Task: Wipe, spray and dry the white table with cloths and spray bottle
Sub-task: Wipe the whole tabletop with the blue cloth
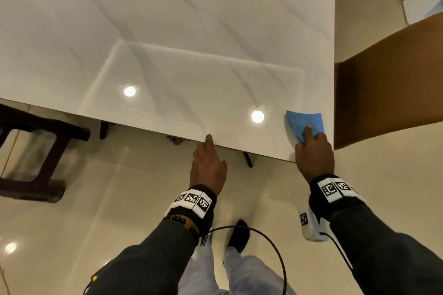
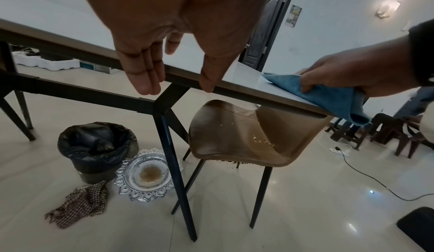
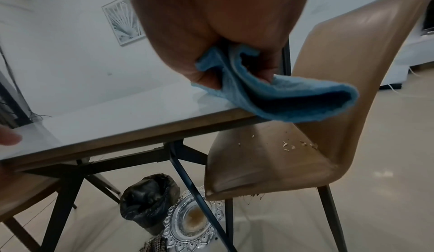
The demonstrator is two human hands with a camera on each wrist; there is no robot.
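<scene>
**A:** Head view, lower right: right hand (image 1: pixel 314 155) clamped on blue cloth (image 1: pixel 304 123), pressed onto white table (image 1: pixel 167 31) corner.

**B:** Left hand (image 1: pixel 208 167), lower middle? Fingers straight, together, resting on table edge.

Your head camera looks steeply down on the white table (image 1: pixel 167 31), while both wrist cameras sit low at its near edge, sharing the brown chair (image 2: pixel 253 135).

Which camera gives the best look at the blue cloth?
The right wrist view: the blue cloth fills it, folded in the right hand. The head view shows a small patch; the left wrist view shows it draped over the table's corner.
</scene>
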